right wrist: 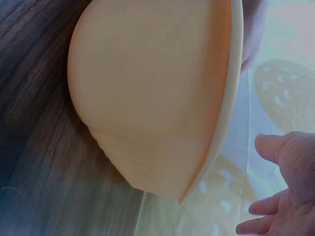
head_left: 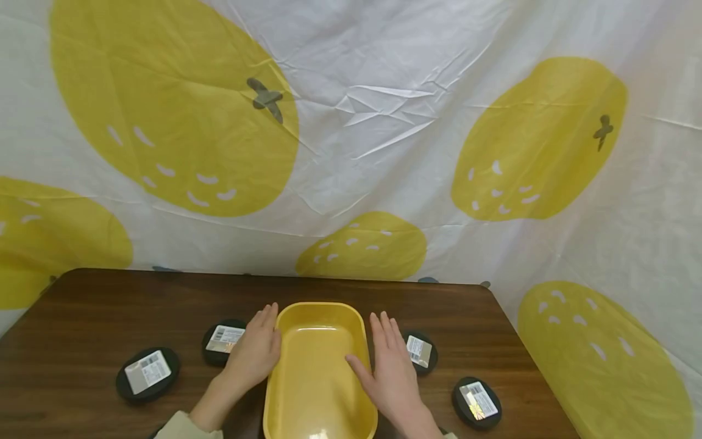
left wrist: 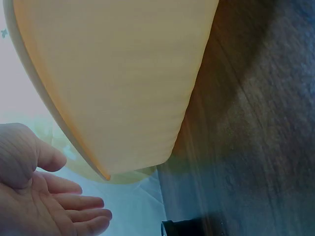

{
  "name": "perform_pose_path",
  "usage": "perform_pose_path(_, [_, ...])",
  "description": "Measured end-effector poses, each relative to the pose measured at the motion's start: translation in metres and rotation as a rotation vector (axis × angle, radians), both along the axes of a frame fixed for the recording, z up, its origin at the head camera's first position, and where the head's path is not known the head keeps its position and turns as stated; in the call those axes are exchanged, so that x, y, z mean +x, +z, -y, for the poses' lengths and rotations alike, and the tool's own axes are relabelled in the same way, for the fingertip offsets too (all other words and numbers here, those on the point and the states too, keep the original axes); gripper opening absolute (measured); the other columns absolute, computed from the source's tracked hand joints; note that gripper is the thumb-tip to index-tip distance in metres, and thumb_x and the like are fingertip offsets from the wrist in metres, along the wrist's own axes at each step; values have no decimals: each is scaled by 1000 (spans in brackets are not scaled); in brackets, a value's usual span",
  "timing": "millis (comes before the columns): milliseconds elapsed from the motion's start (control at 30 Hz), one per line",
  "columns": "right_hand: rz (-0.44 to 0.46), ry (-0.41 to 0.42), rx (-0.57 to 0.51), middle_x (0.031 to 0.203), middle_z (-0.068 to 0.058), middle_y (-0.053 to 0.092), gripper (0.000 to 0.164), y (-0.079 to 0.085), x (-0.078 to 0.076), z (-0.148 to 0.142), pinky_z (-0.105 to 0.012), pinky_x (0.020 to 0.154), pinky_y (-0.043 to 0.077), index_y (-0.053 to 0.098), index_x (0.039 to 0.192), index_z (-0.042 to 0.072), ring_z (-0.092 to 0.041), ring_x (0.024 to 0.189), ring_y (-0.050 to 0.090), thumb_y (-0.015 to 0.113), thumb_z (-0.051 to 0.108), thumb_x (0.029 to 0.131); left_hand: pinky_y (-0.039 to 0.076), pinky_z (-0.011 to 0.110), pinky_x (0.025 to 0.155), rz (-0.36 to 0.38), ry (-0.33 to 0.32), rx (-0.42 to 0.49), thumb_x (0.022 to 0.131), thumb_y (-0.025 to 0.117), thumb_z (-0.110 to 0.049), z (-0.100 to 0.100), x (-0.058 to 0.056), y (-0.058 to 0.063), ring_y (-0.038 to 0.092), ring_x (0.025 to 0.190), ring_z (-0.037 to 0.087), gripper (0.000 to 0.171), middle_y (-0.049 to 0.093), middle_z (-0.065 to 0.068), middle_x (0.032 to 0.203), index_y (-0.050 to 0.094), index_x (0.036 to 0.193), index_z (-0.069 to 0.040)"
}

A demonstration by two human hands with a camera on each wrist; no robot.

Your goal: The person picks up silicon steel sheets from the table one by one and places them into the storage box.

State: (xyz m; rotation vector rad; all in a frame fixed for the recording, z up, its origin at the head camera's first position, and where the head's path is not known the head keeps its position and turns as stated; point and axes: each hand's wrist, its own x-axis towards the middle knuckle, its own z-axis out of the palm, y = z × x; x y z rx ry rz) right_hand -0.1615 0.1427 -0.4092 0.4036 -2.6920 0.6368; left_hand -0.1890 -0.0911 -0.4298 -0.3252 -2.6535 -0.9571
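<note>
Here's the yellow tray (head_left: 318, 378), right in the middle of the dark wooden table (head_left: 439, 305), its long sides running from near the far edge down toward the bottom of the head view, and both hands flank it, one to a side! The left hand (head_left: 255, 350) comes in along the left rim, fingers straight and held close together, pointing at the far edge, gripping nothing. Thumb right beside that rim; whether it makes contact, I cannot tell.

Over to the right hand (head_left: 392, 369): stretched out flat, fingers long, thumb spread wide toward the tray, and it holds nothing either. The right wrist view shows daylight between that thumb and the rim.

Now the supporting cast, black round pieces with pale labels! On the left, one black disc (head_left: 147, 373) lies out toward the table's left edge, while a second disc (head_left: 222, 341) sits farther up, partly covered by the left hand. On the right, a third disc (head_left: 421, 352) is just beyond the right hand, and a fourth disc (head_left: 477, 402) lies nearer the right edge. Behind the far edge hangs a white cloth (head_left: 384, 122) printed with big yellow fruit.
</note>
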Motion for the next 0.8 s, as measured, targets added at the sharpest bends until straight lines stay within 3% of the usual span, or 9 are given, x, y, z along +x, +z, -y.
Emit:
perform_pose_path(300, [-27,22,-50,139,-23,43,67,-2,5,-12,-55,102,33,43,135,-4,-42,130,34,68,34,85,34,57,100,68,-16,131,93,47,-4,4,-2,1,41,121,48,44,42,38,131,39,129,20])
perform_pose_path(433, [-25,20,-64,137,-24,45,64,-3,7,-15,-56,99,36,45,133,-4,-42,127,38,67,34,86,34,58,100,99,-20,144,94,46,-4,5,-1,0,40,122,49,43,42,38,130,39,129,20])
perform_pose_path(800, [8,-1,-93,134,-24,48,60,-2,13,-22,-55,93,42,50,130,-4,-41,119,47,67,33,87,34,58,99,99,-33,153,94,45,-2,8,-2,-3,39,121,50,43,41,40,129,36,129,22])
